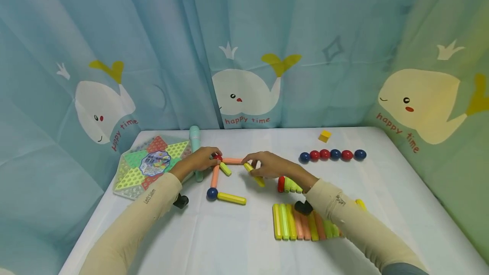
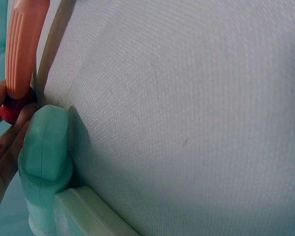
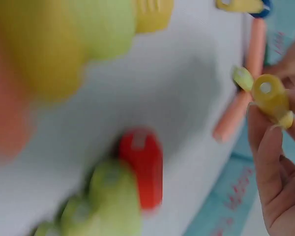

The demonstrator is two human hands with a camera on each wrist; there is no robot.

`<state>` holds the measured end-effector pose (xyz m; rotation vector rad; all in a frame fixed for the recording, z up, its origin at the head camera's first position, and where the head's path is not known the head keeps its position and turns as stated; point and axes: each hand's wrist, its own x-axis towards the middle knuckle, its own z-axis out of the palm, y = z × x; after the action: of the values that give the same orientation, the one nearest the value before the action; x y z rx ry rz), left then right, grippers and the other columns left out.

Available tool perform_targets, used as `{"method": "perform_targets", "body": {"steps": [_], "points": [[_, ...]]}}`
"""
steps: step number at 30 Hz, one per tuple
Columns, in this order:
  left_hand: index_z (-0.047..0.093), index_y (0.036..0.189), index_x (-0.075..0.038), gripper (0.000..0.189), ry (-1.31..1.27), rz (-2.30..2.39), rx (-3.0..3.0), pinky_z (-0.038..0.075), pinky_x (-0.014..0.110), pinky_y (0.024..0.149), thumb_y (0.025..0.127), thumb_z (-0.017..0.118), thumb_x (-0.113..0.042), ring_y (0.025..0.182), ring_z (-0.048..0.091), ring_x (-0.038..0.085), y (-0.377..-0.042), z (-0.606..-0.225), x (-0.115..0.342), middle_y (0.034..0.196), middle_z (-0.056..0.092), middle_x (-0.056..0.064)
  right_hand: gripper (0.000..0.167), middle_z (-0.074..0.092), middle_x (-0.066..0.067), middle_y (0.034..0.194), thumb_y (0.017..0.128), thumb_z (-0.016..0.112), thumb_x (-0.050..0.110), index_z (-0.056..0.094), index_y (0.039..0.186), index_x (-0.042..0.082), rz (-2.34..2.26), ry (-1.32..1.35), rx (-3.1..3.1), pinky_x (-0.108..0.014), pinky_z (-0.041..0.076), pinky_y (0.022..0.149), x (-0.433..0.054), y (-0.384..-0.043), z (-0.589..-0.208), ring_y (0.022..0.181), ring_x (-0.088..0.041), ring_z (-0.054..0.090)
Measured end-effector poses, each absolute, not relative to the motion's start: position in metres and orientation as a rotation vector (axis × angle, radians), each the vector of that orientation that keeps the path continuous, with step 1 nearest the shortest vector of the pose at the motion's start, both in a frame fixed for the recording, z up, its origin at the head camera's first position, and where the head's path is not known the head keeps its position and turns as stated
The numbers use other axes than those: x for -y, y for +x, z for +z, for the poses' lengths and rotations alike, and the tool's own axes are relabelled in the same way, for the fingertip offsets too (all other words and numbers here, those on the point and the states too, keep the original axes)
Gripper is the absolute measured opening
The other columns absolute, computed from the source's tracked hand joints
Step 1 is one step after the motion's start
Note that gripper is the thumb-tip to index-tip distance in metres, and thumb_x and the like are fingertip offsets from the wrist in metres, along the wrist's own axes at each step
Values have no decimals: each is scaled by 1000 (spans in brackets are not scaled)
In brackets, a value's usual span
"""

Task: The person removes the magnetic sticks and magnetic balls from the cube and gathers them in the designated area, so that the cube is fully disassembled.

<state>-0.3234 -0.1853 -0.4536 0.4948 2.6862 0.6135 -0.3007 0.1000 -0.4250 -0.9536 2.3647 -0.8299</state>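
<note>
At the far left of the table, my left hand [image 1: 204, 158] holds a red ball [image 2: 11, 110] by its sides. Two orange sticks [image 1: 215, 176] and a short light green stick [image 1: 226, 169] meet at that ball. One orange stick runs down to a blue ball [image 1: 212, 194], from which a yellow stick [image 1: 231, 198] points right. The right hand [image 1: 268, 165] pinches another yellow stick [image 3: 270, 93] between thumb and fingers, just above the table near the free end of the upper orange stick. A pale metal-looking spot shows on its tip.
Left of the hands lie a teal rod-like object [image 1: 195, 139] and a hexagonal star-patterned game board [image 1: 131, 160]. To the right are a row of red and blue balls [image 1: 324, 154], a yellow cube [image 1: 324, 136], short sticks [image 1: 281, 184] and a row of long sticks [image 1: 292, 222].
</note>
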Motion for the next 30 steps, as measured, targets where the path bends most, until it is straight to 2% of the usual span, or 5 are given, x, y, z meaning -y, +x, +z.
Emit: {"method": "perform_targets", "body": {"steps": [3, 11, 19, 24, 30], "points": [[62, 130, -10, 29, 485, 630, -2678, 50, 42, 100, 103, 58, -19, 112, 61, 25, -322, -453, 183, 127, 65, 13, 41, 64, -16, 118, 97, 65, 15, 58, 138, 12, -951, -951, -2339, -30, 56, 65, -141, -292, -415, 76, -19, 64], [62, 129, -9, 28, 511, 661, -2667, 52, 41, 95, 103, 58, -20, 106, 62, 23, -318, -452, 185, 124, 66, 13, 45, 61, -21, 117, 97, 67, 18, 55, 137, 4, -1066, -749, -2427, -40, 59, 66, -273, -257, -418, 86, -26, 63], [61, 129, -9, 30, 509, 664, -2666, 52, 43, 97, 102, 59, -22, 109, 62, 25, -319, -452, 187, 124, 66, 13, 44, 62, -20, 110, 99, 63, 14, 50, 135, -6, -1086, -526, -2539, -31, 54, 56, -383, -225, -438, 73, -13, 60], [62, 128, -9, 28, 513, 662, -2664, 51, 44, 98, 103, 59, -20, 109, 62, 24, -318, -453, 189, 125, 66, 13, 41, 66, -12, 98, 100, 60, 12, 50, 132, -10, -1051, -441, -2488, -26, 48, 54, -413, -215, -455, 66, -11, 58], [62, 128, -9, 28, 533, 668, -2659, 51, 44, 98, 103, 58, -20, 107, 61, 23, -320, -453, 188, 124, 66, 14, 39, 65, -6, 91, 100, 58, 12, 52, 129, -13, -1070, -511, -2423, -25, 46, 50, -411, -208, -463, 62, -9, 57]]}}
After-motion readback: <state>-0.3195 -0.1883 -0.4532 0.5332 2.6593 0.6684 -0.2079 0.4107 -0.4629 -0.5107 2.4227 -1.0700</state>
